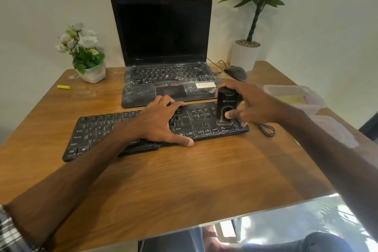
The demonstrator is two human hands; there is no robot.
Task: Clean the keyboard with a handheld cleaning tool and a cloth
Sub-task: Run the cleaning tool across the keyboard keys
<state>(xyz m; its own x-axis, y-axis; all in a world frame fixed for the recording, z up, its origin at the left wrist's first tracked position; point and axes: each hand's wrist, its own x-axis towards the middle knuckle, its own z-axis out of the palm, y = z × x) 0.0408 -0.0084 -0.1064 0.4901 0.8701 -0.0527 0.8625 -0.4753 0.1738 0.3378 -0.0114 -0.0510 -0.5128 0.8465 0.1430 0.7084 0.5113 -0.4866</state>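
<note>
A black external keyboard (pixel 98 131) lies across the wooden table (pixel 184 170), slanting up to the right. My left hand (pixel 161 120) rests flat on its middle, fingers spread, thumb at the front edge. My right hand (pixel 249 104) grips a black cylindrical handheld cleaning tool (pixel 226 104) standing upright on the keyboard's right end, over the number pad. A yellowish cloth (pixel 290 99) lies inside a clear plastic container (pixel 315 98) at the right.
A dusty open laptop (pixel 163 51) stands behind the keyboard. A black mouse (pixel 236 72) and white potted plant (pixel 245 55) sit back right. A flower pot (pixel 92 71) and yellow marker (pixel 63 87) are back left. A black cable (pixel 267 129) loops right of the keyboard.
</note>
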